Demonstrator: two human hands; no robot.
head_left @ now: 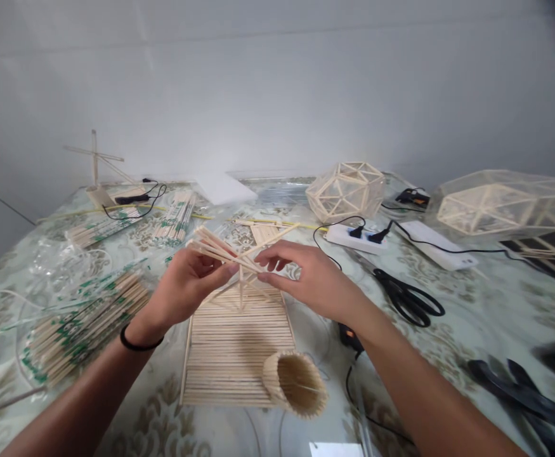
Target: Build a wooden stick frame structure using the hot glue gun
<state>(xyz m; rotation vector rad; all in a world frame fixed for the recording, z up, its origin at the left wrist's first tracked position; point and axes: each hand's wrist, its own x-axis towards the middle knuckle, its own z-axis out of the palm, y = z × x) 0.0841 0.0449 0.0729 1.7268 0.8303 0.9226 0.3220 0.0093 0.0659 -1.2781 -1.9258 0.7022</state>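
My left hand (pixel 194 279), with a dark band at the wrist, is closed around a small bundle of thin wooden sticks (pixel 217 244) that look like chopsticks. My right hand (pixel 300 273) pinches at the bundle's right end with thumb and fingers. Below the hands lies a flat mat of sticks (pixel 239 362) set side by side. An upright stick frame (pixel 241 289) stands at its far part, partly hidden by my hands. On the mat's near right corner a round cup made of sticks (pixel 296 384) lies tipped, its opening toward me.
Wrapped chopsticks (pixel 91 324) in clear, green-printed packs lie left. At right are black-handled scissors (pixel 408 298), a white power strip (pixel 356 238) with plugs and cords, and another black-handled tool (pixel 524 393). Two stick-framed polyhedral models (pixel 346 193) and a cross-shaped stick model (pixel 95 158) stand behind.
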